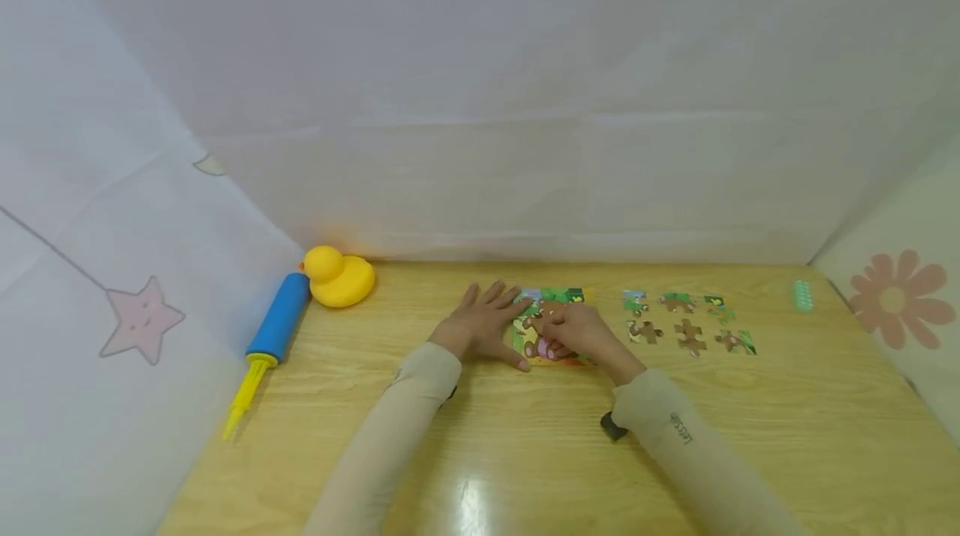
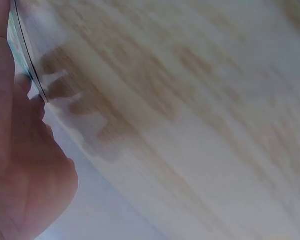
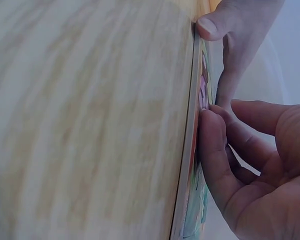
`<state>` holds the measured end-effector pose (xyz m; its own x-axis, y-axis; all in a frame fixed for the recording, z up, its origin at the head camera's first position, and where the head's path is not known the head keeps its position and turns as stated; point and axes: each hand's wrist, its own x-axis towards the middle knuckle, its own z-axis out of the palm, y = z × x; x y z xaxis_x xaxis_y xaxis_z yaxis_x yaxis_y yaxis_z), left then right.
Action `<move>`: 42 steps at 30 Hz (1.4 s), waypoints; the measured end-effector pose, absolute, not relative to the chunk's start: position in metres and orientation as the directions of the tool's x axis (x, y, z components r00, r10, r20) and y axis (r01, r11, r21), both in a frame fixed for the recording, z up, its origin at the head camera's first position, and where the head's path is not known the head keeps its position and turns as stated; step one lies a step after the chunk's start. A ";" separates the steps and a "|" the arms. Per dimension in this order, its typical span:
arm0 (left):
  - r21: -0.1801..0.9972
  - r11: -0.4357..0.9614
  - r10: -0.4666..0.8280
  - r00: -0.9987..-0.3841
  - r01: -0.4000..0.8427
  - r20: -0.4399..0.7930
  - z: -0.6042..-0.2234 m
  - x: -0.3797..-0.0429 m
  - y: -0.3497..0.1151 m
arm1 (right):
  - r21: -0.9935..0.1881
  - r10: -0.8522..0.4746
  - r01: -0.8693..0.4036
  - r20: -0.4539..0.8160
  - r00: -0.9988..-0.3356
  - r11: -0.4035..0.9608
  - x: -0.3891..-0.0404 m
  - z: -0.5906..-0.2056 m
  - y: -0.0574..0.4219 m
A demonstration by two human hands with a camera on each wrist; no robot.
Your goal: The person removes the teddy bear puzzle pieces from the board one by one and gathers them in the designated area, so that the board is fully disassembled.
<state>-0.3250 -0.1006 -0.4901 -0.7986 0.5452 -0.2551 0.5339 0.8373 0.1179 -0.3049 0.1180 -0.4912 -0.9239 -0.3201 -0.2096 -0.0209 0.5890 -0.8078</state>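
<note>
Now, left hand [image 1: 483, 328] spread flat at the left edge of the puzzle [image 1: 543, 303], mid-surface [image 1: 525, 453]; right hand [image 1: 588, 332] bunched against it (piece pinched? can't tell). Likely one piece being worked; loose pieces [image 1: 690, 338] lie right. Next needs steady bracing.

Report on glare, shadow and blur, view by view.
Head: a bright glare patch on the table near the bottom edge; the puzzle shows small, fine print soft. Left wrist: hazy, blurred wood grain, dark finger-like patches near the left hand, shadow or reflection, unclear which. Right wrist: grain soft, right hand sharper.
</note>
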 end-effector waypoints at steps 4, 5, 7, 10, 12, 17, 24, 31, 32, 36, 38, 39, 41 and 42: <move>0.092 0.835 0.548 -0.799 0.543 -0.248 -0.487 -0.323 -0.099 | -0.809 -0.310 -0.018 -0.205 -0.928 0.588 -0.304 -0.492 0.118; 0.091 0.835 0.547 -0.799 0.543 -0.249 -0.485 -0.322 -0.099 | -0.810 -0.307 -0.016 -0.204 -0.929 0.586 -0.304 -0.492 0.118; 0.099 0.836 0.546 -0.799 0.540 -0.253 -0.482 -0.321 -0.098 | -0.812 -0.302 -0.013 -0.202 -0.932 0.583 -0.304 -0.493 0.119; 0.100 0.843 0.535 -0.804 0.528 -0.259 -0.479 -0.321 -0.097 | -0.822 -0.300 -0.007 -0.200 -0.933 0.570 -0.305 -0.493 0.119; 0.095 0.847 0.528 -0.808 0.523 -0.263 -0.479 -0.321 -0.097 | -0.827 -0.304 -0.007 -0.198 -0.932 0.562 -0.305 -0.493 0.118; 0.079 0.849 0.523 -0.812 0.522 -0.259 -0.480 -0.322 -0.098 | -0.825 -0.310 -0.031 -0.176 -0.934 0.564 -0.302 -0.492 0.116; 0.085 0.857 0.511 -0.815 0.509 -0.273 -0.483 -0.322 -0.099 | -0.839 -0.308 -0.016 -0.181 -0.934 0.544 -0.301 -0.494 0.114; 0.087 0.859 0.507 -0.816 0.504 -0.276 -0.482 -0.321 -0.098 | -0.897 -0.305 0.116 -0.264 -0.915 0.427 -0.302 -0.496 0.123; 0.084 0.860 0.506 -0.818 0.504 -0.273 -0.483 -0.321 -0.098 | -0.904 -0.306 0.139 -0.277 -0.911 0.404 -0.303 -0.496 0.125; 0.065 0.865 0.495 -0.825 0.498 -0.271 -0.483 -0.321 -0.097 | -0.923 -0.330 0.194 -0.306 -0.893 0.332 -0.304 -0.496 0.134; 0.063 0.871 0.485 -0.830 0.488 -0.275 -0.482 -0.321 -0.096 | -0.931 -0.337 0.204 -0.305 -0.891 0.304 -0.305 -0.496 0.141; 0.068 0.873 0.481 -0.831 0.483 -0.279 -0.482 -0.320 -0.096 | -0.934 -0.337 0.210 -0.305 -0.891 0.290 -0.305 -0.496 0.144; 0.082 0.880 0.471 -0.834 0.468 -0.289 -0.481 -0.320 -0.095 | -0.939 -0.335 0.216 -0.301 -0.893 0.269 -0.305 -0.497 0.153; 0.090 0.882 0.467 -0.834 0.462 -0.294 -0.480 -0.319 -0.094 | -0.941 -0.341 0.210 -0.295 -0.893 0.264 -0.305 -0.497 0.158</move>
